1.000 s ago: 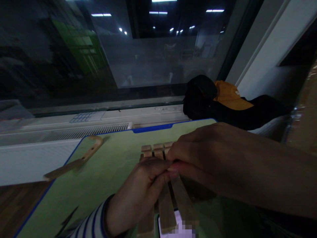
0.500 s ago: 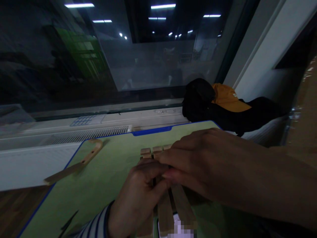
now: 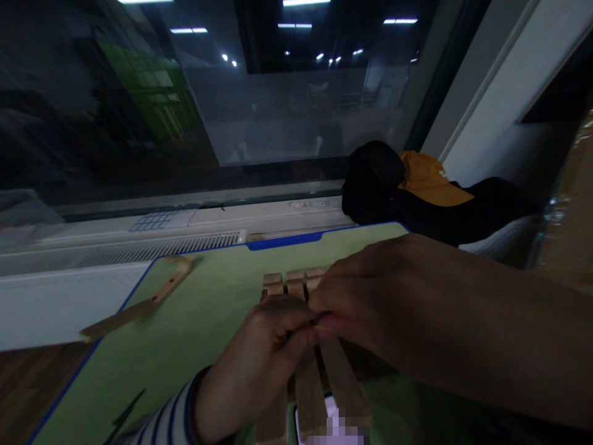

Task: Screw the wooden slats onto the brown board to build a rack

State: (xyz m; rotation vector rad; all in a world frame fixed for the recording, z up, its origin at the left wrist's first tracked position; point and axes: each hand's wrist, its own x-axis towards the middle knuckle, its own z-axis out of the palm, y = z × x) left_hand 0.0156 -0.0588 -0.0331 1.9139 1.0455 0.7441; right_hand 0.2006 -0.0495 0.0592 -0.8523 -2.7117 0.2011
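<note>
wooden slats [image 3: 309, 395] under 2 hands [image 3: 254, 358] [image 3: 375, 290] (cap label [image 3: 443, 174] unreadable)

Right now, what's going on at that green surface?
A person's left hand and right hand meet over three wooden slats lying side by side above the green surface. Whether the fingertips grip anything is hidden. A separate curved wooden piece lies to the left, one end past the blue edge.
</note>
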